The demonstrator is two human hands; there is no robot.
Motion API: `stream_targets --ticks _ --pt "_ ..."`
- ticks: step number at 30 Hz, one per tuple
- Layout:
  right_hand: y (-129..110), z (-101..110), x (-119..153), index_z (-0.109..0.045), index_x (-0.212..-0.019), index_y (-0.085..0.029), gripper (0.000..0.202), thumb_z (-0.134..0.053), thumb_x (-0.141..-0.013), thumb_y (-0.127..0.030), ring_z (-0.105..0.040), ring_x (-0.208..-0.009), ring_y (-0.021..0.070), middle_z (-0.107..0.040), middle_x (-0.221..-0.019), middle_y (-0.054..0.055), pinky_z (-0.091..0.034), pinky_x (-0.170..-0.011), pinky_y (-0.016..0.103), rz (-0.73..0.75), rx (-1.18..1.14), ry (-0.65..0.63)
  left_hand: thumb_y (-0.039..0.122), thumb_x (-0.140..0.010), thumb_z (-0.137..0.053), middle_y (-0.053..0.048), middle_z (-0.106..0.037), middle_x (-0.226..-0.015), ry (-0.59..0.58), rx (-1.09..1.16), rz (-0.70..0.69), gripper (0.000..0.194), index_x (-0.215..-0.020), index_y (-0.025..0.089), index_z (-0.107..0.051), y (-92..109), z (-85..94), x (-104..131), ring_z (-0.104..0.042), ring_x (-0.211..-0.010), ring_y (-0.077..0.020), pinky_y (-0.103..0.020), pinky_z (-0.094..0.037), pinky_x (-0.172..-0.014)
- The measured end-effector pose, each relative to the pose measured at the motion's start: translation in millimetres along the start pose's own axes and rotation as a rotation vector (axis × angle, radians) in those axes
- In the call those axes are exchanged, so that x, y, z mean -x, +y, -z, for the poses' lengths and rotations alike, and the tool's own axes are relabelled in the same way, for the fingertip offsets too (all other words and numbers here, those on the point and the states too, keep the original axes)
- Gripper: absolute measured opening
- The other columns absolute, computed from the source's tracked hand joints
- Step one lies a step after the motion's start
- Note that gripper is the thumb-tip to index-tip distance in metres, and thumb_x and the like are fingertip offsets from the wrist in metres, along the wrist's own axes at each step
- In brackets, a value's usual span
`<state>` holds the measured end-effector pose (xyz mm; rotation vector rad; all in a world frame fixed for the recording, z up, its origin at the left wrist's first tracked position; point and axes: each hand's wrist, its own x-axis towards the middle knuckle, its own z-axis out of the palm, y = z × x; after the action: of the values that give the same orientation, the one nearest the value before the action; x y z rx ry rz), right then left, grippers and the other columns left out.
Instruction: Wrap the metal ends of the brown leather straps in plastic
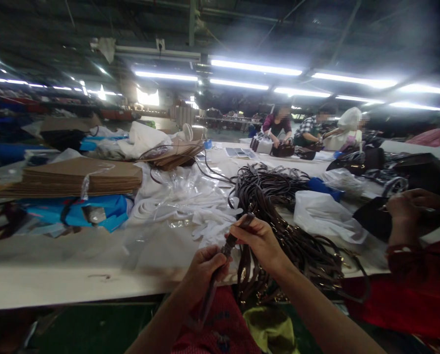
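Pinching steadily helps: the left hand closes thumb and fingers round the narrow, dark-brown, leather-looking strap, held between both hands; the right hand pinches its upper end, best kept taut and clear of the heaped, glossy dark-brown straps alongside.

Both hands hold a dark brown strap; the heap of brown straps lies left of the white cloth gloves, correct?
Not left: the head view shows the heap of brown straps right of the white cloth gloves. The left hand and right hand hold the strap.
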<state>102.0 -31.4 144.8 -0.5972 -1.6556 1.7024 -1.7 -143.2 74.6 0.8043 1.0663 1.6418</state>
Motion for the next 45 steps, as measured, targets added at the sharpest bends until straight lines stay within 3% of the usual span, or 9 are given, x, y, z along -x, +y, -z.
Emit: stream_targets --ticks 2,6,9,18,24,26,30,38,45 --pt "-1 -2 3 -0.065 -0.068 -0.020 0.036 -0.085 -0.057 -0.048 -0.066 -0.061 0.0202 -0.069 -0.064 0.000 -0.053 -0.059 0.032 -0.015 -0.021 -0.023 0.055 -0.069 -0.075 0.004 -0.048 -0.050 -0.059 0.099 0.035 0.045 -0.074 0.012 -0.064 0 -2.1 1 -0.032 -0.040 -0.0049 -0.023 -0.017 -0.044" --pt "6 -6 9 -0.069 -0.063 -0.022 0.023 -0.081 -0.063 -0.041 -0.058 -0.056 0.0163 -0.064 -0.060 -0.001 -0.049 -0.054 0.028 0.232 0.189 -0.012 0.056 -0.070 -0.076 0.005 -0.044 -0.049 -0.044 0.109 0.048 0.047 -0.076 0.011 -0.066 -4 -3.2 0 -0.029 -0.041 -0.0043 -0.023 -0.014 -0.043" --pt "9 -4 10 -0.070 -0.064 -0.022 0.015 -0.076 -0.069 -0.035 -0.056 -0.057 0.0159 -0.063 -0.060 -0.001 -0.047 -0.053 0.027 0.290 0.290 -0.056 0.056 -0.072 -0.074 0.006 -0.044 -0.048 -0.043 0.069 0.021 0.045 -0.076 0.012 -0.065 -5 -3.0 -1 -0.029 -0.040 -0.0041 -0.023 -0.013 -0.044" --pt "17 1 10 -0.068 -0.065 -0.020 0.016 -0.072 -0.074 -0.032 -0.055 -0.054 0.0141 -0.061 -0.058 -0.002 -0.044 -0.053 0.024 0.243 0.394 -0.132 0.056 -0.074 -0.074 0.001 -0.054 -0.056 -0.057 0.050 0.009 0.045 -0.072 0.012 -0.061 -4 -4.2 -1 -0.034 -0.044 -0.0047 -0.022 -0.018 -0.044" --pt "13 2 7 -0.068 -0.067 -0.019 0.015 -0.073 -0.073 -0.032 -0.054 -0.053 0.0121 -0.060 -0.058 -0.003 -0.044 -0.054 0.023 0.133 0.193 -0.268 0.056 -0.074 -0.075 -0.001 -0.058 -0.061 -0.075 0.224 0.039 0.046 -0.080 0.012 -0.065 -1 -5.5 1 -0.040 -0.045 -0.0051 -0.020 -0.025 -0.044" --pt "14 4 4 -0.067 -0.068 -0.019 0.016 -0.073 -0.073 -0.033 -0.052 -0.051 0.0113 -0.060 -0.059 -0.004 -0.043 -0.051 0.023 0.109 0.127 -0.265 0.057 -0.075 -0.074 -0.003 -0.063 -0.068 -0.086 0.266 0.042 0.048 -0.085 0.011 -0.067 1 -3.1 3 -0.047 -0.049 -0.0065 -0.020 -0.032 -0.048" --pt "21 6 1 -0.067 -0.068 -0.018 0.017 -0.073 -0.073 -0.033 -0.050 -0.048 0.0108 -0.059 -0.058 -0.004 -0.042 -0.048 0.022 0.135 0.138 -0.220 0.040 -0.065 -0.086 -0.004 -0.066 -0.069 -0.075 0.252 0.071 0.040 -0.088 0.012 -0.070 -1 4.8 4 -0.057 -0.056 -0.0100 -0.020 -0.040 -0.054" --pt "24 6 2 -0.070 -0.069 -0.018 0.016 -0.072 -0.070 -0.033 -0.056 -0.058 0.0137 -0.064 -0.062 -0.001 -0.044 -0.056 0.024 0.208 0.324 -0.134 0.040 -0.052 -0.091 -0.005 -0.068 -0.063 0.195 0.188 0.076 0.041 -0.071 0.008 -0.073 -7 -1.7 1 -0.062 -0.052 -0.0124 -0.021 -0.044 -0.052" --pt "37 7 9 -0.068 -0.067 -0.017 0.020 -0.071 -0.073 -0.036 -0.053 -0.053 0.0127 -0.059 -0.055 -0.002 -0.042 -0.053 0.024 0.161 0.339 -0.141 0.037 -0.056 -0.089 -0.004 -0.068 -0.061 0.125 0.252 0.088 0.037 -0.075 0.009 -0.075 -9 -4.6 1 -0.060 -0.048 -0.0101 -0.018 -0.041 -0.047"
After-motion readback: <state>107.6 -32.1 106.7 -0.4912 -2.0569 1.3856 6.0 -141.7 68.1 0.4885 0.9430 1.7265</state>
